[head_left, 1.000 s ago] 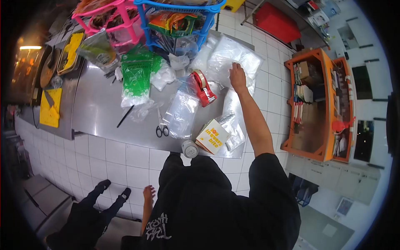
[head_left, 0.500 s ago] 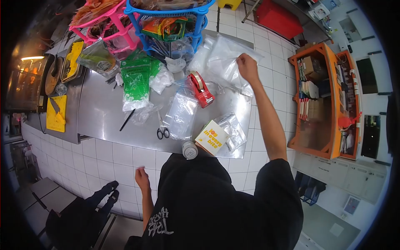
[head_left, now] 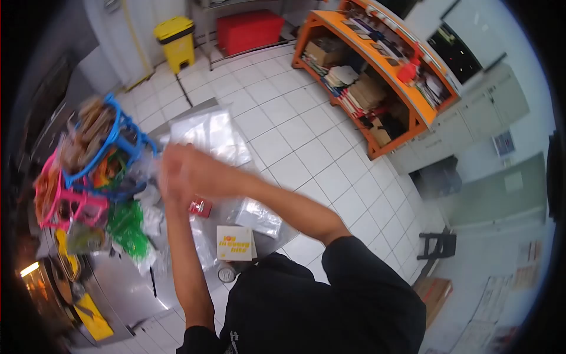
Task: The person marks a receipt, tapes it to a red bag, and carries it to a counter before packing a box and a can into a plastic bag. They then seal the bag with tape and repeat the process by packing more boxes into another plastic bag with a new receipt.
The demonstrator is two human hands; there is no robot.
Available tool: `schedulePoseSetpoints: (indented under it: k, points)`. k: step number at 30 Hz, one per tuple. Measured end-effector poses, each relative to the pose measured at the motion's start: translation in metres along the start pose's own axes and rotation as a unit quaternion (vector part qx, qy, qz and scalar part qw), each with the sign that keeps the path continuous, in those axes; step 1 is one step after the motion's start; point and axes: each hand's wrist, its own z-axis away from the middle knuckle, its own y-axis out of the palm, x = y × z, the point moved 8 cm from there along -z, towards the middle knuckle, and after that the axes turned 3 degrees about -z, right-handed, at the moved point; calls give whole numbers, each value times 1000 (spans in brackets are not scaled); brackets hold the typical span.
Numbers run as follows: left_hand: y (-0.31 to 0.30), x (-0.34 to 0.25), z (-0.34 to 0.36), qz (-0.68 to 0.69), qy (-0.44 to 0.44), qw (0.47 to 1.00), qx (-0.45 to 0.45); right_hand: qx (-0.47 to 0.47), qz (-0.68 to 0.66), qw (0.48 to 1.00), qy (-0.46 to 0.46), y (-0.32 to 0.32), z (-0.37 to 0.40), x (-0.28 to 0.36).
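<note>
My left hand [head_left: 172, 180] and my right hand [head_left: 209, 174] meet in front of me, raised over the metal table. Both are smeared by motion, so their fingers do not show clearly. Nothing can be made out in them. Just below them the red tape dispenser [head_left: 201, 207] is partly hidden by my wrists. Beyond my hands lie clear plastic bags [head_left: 206, 133]. Nearer to me are a flat clear packet [head_left: 259, 217], a square card printed with yellow letters [head_left: 234, 243] and a can [head_left: 226, 273].
At the left stand a blue basket rack [head_left: 118, 147] and a pink basket rack [head_left: 82, 206], with a green glove packet [head_left: 132, 230] beside them. A knife lies on a yellow cutting board [head_left: 94, 318]. Across the tiled floor are an orange shelf [head_left: 336, 97] and a yellow bin [head_left: 177, 47].
My view has turned to the right. My left hand has come up from beside my body to meet my right hand, which was above the clear bags.
</note>
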Motion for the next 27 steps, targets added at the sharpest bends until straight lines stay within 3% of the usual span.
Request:
schedulePoseSetpoints:
  k: [1, 2, 3, 5, 7, 10, 12, 13, 15, 17, 19, 21, 23, 24, 26, 27]
  points:
    - [30, -1, 18, 82, -30, 995, 54, 54, 122, 968, -211, 31, 31, 34]
    - [52, 4, 29, 45, -67, 989, 120, 55, 252, 926, -274, 59, 67, 55]
    - [67, 10, 42, 10, -101, 977, 187, 122, 329, 896, -273, 84, 93, 76]
    - [67, 27, 75, -4, -152, 975, 164, 111, 259, 918, -278, 121, 139, 62]
    - [45, 38, 119, -329, -215, 919, 27, 125, 232, 913, -311, 164, 170, 34]
    - [37, 41, 173, -381, -276, 879, 73, 168, 165, 921, -311, 192, 198, 53]
    - [37, 34, 222, -504, -438, 744, -11, 218, 129, 911, -324, 218, 211, 64]
    - [34, 27, 238, -497, -438, 748, -24, 266, 108, 897, -335, 231, 219, 70]
    - [34, 8, 259, -521, -347, 779, -3, 250, 92, 888, -375, 236, 224, 85]
    - [53, -33, 285, -548, -273, 786, -86, 209, 16, 864, -457, 229, 225, 115]
    - [59, -74, 320, -579, -109, 793, -156, 115, -63, 866, -482, 176, 198, 151]
    - [73, -100, 357, -597, -21, 780, -185, 69, -175, 906, -379, 114, 141, 146]
    - [90, -107, 381, -626, -24, 753, -201, 109, -146, 964, -195, 120, 99, 96]
    - [98, -103, 385, -640, -66, 739, -199, 168, -165, 966, -110, 139, 83, 67]
    - [102, -97, 393, -651, -86, 733, -177, 331, -170, 928, -35, 192, 79, 20]
    - [96, -100, 402, -652, -85, 724, -208, 430, -215, 877, 4, 218, 89, 14]
